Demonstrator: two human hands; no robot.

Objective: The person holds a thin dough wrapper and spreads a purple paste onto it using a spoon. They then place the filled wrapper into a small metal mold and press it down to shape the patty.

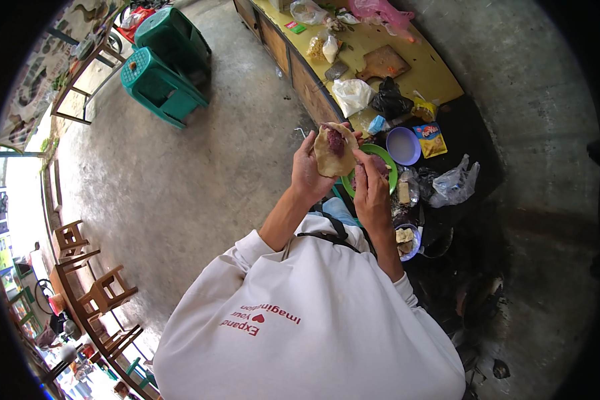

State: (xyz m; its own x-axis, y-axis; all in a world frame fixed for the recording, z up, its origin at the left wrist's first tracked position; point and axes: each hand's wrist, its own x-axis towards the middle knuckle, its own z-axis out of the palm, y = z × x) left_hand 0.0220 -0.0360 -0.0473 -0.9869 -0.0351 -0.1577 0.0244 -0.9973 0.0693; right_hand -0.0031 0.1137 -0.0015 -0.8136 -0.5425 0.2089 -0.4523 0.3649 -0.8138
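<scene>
My left hand (304,167) is closed around a flat round of pale dough (327,164), holding it up in front of my body. A mound of purple-red filling (336,142) lies on the dough, toward its far side. My right hand (372,192) is at the dough's right edge, its fingers bent and the fingertips against that edge. Behind and below the right hand is a green plate (393,179) with more purple-red filling, partly hidden by the hand. Just beyond the plate stands a purple bowl (417,148) of whitish liquid.
Right of the bowl lies a yellow packet (431,140). Clear plastic bags (455,181) and a bowl with pale pieces (405,241) are to my right. A yellow-topped table (440,79) holds a cutting board (383,63) and bags. Green stools (155,79) stand far left.
</scene>
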